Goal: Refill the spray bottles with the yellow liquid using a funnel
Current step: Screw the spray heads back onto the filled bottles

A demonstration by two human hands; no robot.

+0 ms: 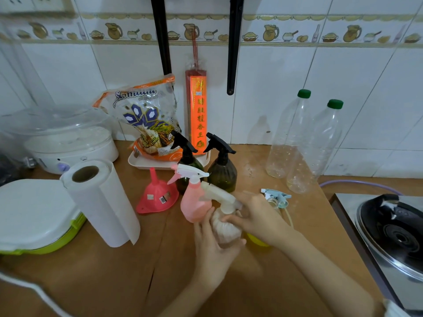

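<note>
Cream plastic spray bottle [225,227], small, rounded body, held upright near the front-centre of the wooden counter [96,277].

Left hand [214,245]: wrapped round the bottle's lower body from the near side, fingers curled on it. Right hand [256,216]: fingers closed on the collar just under the cream trigger head [217,194], seemingly turning it; whether loosening or tightening cannot be told. Motion blur softens both hands and the head.

Key relation: the bottle's long axis is vertical, neck up, directly between the hands. The pink funnel [158,195] sits mouth-down to the left of the hands, nearer the left hand, with the pink spray bottle [194,202] standing between funnel and held bottle, touching or almost touching the latter.

Yellow liquid [257,240]: only a sliver of a yellow vessel shows beneath the right wrist; its shape and fill level are hidden.

Further out:
- two dark spray bottles [220,175], black trigger heads, behind the pink one
- pale blue trigger head [275,196], detached, lying right of the hands; its bottle not identifiable
- paper towel roll [100,202], left
- two clear bottles [302,143], green caps, by the tiled wall

Judgement: head not yet off; funnel untouched.
</note>
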